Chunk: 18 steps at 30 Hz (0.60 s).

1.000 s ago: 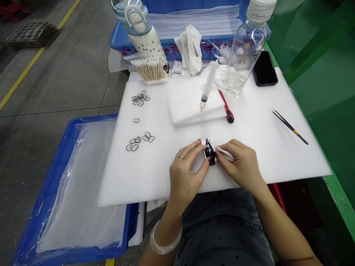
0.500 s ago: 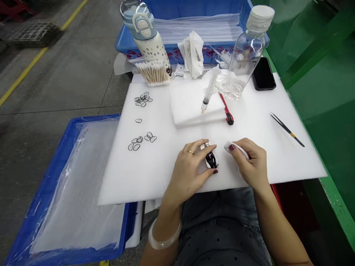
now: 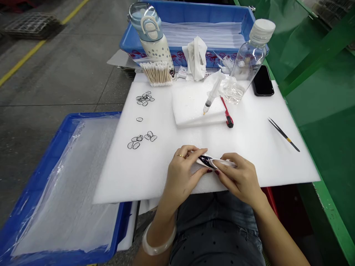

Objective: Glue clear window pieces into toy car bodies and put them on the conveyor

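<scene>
My left hand (image 3: 181, 173) pinches a small dark and white part (image 3: 204, 159) against the white foam sheet (image 3: 249, 144) near its front edge. My right hand (image 3: 240, 177) is closed on a small white cloth (image 3: 222, 162) and presses it onto that part. Both hands touch at the part. A ring sits on my left hand and a pale bangle on the left wrist.
Several thin black rings (image 3: 141, 137) lie left on the foam. Behind are a syringe (image 3: 212, 94), a red cutter (image 3: 226, 112), a clear bottle (image 3: 248, 61), a phone (image 3: 262, 82), cotton swabs (image 3: 156, 73), a drinking bottle (image 3: 152, 31), tweezers (image 3: 283, 133) and two blue trays (image 3: 59, 184).
My right hand, which had drawn away with the cloth, has come back onto the part. The part now lies flatter under my left fingers.
</scene>
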Each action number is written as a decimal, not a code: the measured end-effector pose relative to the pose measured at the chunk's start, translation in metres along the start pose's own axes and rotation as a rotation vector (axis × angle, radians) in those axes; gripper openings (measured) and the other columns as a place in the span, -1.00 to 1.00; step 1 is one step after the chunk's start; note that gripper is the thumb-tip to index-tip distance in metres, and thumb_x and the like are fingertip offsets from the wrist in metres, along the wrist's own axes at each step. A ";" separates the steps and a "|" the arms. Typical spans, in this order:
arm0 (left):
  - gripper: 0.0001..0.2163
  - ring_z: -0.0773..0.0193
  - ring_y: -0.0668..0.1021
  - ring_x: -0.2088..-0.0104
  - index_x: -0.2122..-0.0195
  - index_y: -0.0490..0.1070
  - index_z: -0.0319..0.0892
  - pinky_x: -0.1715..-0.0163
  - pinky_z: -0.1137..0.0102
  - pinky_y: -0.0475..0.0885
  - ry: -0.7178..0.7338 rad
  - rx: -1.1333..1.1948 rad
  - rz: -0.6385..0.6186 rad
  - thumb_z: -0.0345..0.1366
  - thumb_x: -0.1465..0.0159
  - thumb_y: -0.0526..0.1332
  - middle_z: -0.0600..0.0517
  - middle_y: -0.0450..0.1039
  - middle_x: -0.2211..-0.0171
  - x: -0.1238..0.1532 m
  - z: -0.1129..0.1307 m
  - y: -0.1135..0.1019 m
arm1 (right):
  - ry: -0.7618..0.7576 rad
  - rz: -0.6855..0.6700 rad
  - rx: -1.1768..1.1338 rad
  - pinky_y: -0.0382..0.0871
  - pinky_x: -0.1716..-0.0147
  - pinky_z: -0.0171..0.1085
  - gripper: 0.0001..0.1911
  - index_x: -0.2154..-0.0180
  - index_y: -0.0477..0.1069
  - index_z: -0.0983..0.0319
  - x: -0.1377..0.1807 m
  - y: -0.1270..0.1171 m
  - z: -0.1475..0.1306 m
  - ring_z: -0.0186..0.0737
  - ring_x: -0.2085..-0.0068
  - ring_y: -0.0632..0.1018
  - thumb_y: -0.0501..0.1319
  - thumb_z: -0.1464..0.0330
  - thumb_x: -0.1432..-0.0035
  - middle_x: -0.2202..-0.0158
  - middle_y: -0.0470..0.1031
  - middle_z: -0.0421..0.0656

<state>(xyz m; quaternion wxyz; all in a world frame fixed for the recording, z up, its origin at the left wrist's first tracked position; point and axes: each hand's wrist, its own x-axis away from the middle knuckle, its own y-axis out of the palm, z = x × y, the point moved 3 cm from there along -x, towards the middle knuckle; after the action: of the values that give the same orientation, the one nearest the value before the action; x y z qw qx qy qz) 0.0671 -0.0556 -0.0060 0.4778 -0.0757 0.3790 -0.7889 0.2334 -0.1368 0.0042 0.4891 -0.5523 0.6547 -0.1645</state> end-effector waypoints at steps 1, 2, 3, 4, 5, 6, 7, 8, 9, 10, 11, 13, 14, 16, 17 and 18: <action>-0.57 0.15 0.48 0.09 -0.08 0.46 -0.14 0.05 0.24 0.46 0.013 0.016 -0.038 -0.40 -0.16 0.42 -0.02 0.39 0.09 0.000 -0.001 -0.001 | -0.020 -0.021 0.037 0.36 0.40 -0.28 -0.74 0.04 0.54 0.20 0.000 0.001 -0.002 -0.30 0.35 0.45 0.18 0.41 -0.28 0.18 0.45 -0.07; -0.56 0.16 0.48 0.06 -0.12 0.44 -0.12 0.02 0.24 0.45 0.029 0.033 -0.081 -0.42 -0.20 0.38 -0.02 0.38 0.06 0.001 -0.002 -0.003 | -0.042 -0.047 0.067 0.36 0.40 -0.26 -0.74 0.03 0.54 0.18 0.000 0.002 -0.004 -0.27 0.34 0.45 0.18 0.39 -0.28 0.18 0.44 -0.06; -0.55 0.16 0.47 0.02 -0.15 0.40 -0.10 -0.01 0.24 0.44 0.045 0.048 -0.121 -0.44 -0.23 0.34 -0.03 0.37 0.02 0.002 -0.003 -0.004 | -0.063 -0.073 0.085 0.36 0.40 -0.24 -0.74 0.03 0.55 0.15 0.000 0.002 -0.006 -0.24 0.33 0.45 0.18 0.37 -0.28 0.18 0.43 -0.06; -0.54 0.16 0.45 -0.03 -0.18 0.37 -0.09 -0.04 0.24 0.42 0.061 0.056 -0.150 -0.46 -0.26 0.30 -0.03 0.36 -0.01 0.002 -0.004 -0.005 | -0.079 -0.101 0.080 0.35 0.40 -0.24 -0.74 0.04 0.55 0.14 0.001 0.001 -0.008 -0.24 0.33 0.44 0.18 0.36 -0.28 0.19 0.43 -0.07; -0.55 0.15 0.43 -0.06 -0.20 0.35 -0.08 -0.07 0.23 0.41 0.072 0.058 -0.165 -0.47 -0.29 0.27 -0.03 0.36 -0.05 0.003 -0.005 -0.006 | -0.087 -0.132 0.045 0.35 0.41 -0.24 -0.74 0.04 0.55 0.13 0.001 0.000 -0.008 -0.25 0.34 0.44 0.18 0.35 -0.28 0.20 0.42 -0.08; -0.57 0.15 0.42 -0.08 -0.20 0.35 -0.09 -0.07 0.23 0.40 0.081 0.053 -0.161 -0.48 -0.31 0.23 -0.03 0.36 -0.06 0.003 -0.005 -0.007 | -0.085 -0.161 -0.021 0.34 0.43 -0.26 -0.74 0.04 0.54 0.13 0.001 -0.004 -0.007 -0.29 0.37 0.43 0.17 0.35 -0.29 0.22 0.41 -0.10; -0.60 0.15 0.42 -0.07 -0.18 0.36 -0.10 -0.07 0.22 0.41 0.086 0.047 -0.147 -0.48 -0.33 0.21 -0.03 0.37 -0.06 0.003 -0.005 -0.007 | -0.075 -0.180 -0.104 0.34 0.45 -0.30 -0.74 0.02 0.53 0.14 -0.001 -0.008 -0.005 -0.33 0.40 0.42 0.15 0.36 -0.31 0.25 0.41 -0.13; -0.63 0.15 0.43 -0.05 -0.16 0.38 -0.12 -0.05 0.22 0.41 0.090 0.041 -0.126 -0.47 -0.34 0.20 -0.04 0.39 -0.04 0.003 -0.005 -0.006 | -0.056 -0.187 -0.172 0.34 0.46 -0.32 -0.72 0.00 0.52 0.16 -0.003 -0.014 -0.001 -0.36 0.41 0.42 0.14 0.38 -0.32 0.28 0.40 -0.14; -0.67 0.14 0.44 -0.02 -0.13 0.40 -0.14 -0.03 0.21 0.42 0.094 0.038 -0.106 -0.46 -0.35 0.19 -0.04 0.41 -0.01 0.002 -0.005 -0.006 | -0.031 -0.182 -0.187 0.36 0.44 -0.33 -0.70 -0.04 0.49 0.18 -0.007 -0.020 0.004 -0.35 0.39 0.43 0.12 0.38 -0.33 0.27 0.42 -0.13; -0.70 0.14 0.45 0.02 -0.11 0.41 -0.16 0.00 0.21 0.43 0.098 0.036 -0.088 -0.44 -0.36 0.18 -0.04 0.42 0.03 0.002 -0.004 -0.005 | -0.004 -0.165 -0.132 0.39 0.39 -0.29 -0.69 -0.07 0.47 0.21 -0.011 -0.027 0.010 -0.29 0.32 0.46 0.12 0.37 -0.34 0.23 0.44 -0.09; -0.72 0.14 0.46 0.06 -0.09 0.42 -0.18 0.03 0.21 0.44 0.102 0.034 -0.076 -0.42 -0.37 0.17 -0.04 0.43 0.07 0.002 -0.004 -0.004 | 0.022 -0.133 -0.014 0.43 0.31 -0.21 -0.68 -0.08 0.45 0.24 -0.016 -0.033 0.015 -0.18 0.21 0.48 0.13 0.34 -0.34 0.15 0.47 -0.02; -0.74 0.13 0.47 0.09 -0.08 0.43 -0.19 0.07 0.21 0.46 0.107 0.026 -0.067 -0.39 -0.39 0.14 -0.05 0.44 0.09 0.002 -0.002 -0.003 | 0.047 -0.047 0.261 0.42 0.16 0.00 -0.65 -0.05 0.46 0.30 -0.023 -0.042 0.020 0.06 0.03 0.45 0.18 0.27 -0.31 -0.03 0.45 0.11; -0.74 0.13 0.47 0.10 -0.08 0.43 -0.19 0.09 0.21 0.46 0.107 0.022 -0.064 -0.37 -0.40 0.12 -0.06 0.44 0.10 0.002 -0.002 -0.003 | 0.035 -0.013 0.338 0.39 0.11 0.07 -0.65 -0.01 0.47 0.31 -0.025 -0.043 0.020 0.11 0.00 0.43 0.21 0.24 -0.29 -0.06 0.44 0.13; -0.73 0.12 0.47 0.09 -0.09 0.44 -0.20 0.10 0.21 0.47 0.101 0.019 -0.067 -0.35 -0.42 0.08 -0.07 0.45 0.09 0.002 -0.001 -0.003 | -0.031 0.020 0.322 0.35 0.08 0.07 -0.71 0.07 0.49 0.29 -0.026 -0.039 0.012 0.07 0.02 0.46 0.25 0.24 -0.26 -0.02 0.48 0.08; -0.72 0.11 0.47 0.09 -0.09 0.43 -0.20 0.10 0.20 0.47 0.098 0.019 -0.068 -0.35 -0.43 0.06 -0.07 0.45 0.08 0.002 -0.001 -0.003 | -0.067 0.018 0.276 0.34 0.07 0.04 -0.74 0.09 0.48 0.26 -0.024 -0.034 0.007 0.01 0.05 0.48 0.27 0.26 -0.25 0.03 0.51 0.03; -0.72 0.11 0.47 0.08 -0.10 0.43 -0.20 0.09 0.19 0.48 0.095 0.021 -0.070 -0.35 -0.43 0.05 -0.08 0.45 0.08 0.002 -0.001 -0.003 | -0.094 0.009 0.237 0.33 0.06 0.02 -0.77 0.11 0.48 0.24 -0.022 -0.029 0.003 -0.04 0.08 0.49 0.29 0.27 -0.23 0.07 0.54 -0.03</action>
<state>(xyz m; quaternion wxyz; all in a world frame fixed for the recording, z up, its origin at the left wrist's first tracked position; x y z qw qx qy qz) 0.0630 -0.0561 -0.0052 0.4320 -0.0464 0.3902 -0.8117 0.2497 -0.1258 0.0351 0.5817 -0.4947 0.6097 -0.2126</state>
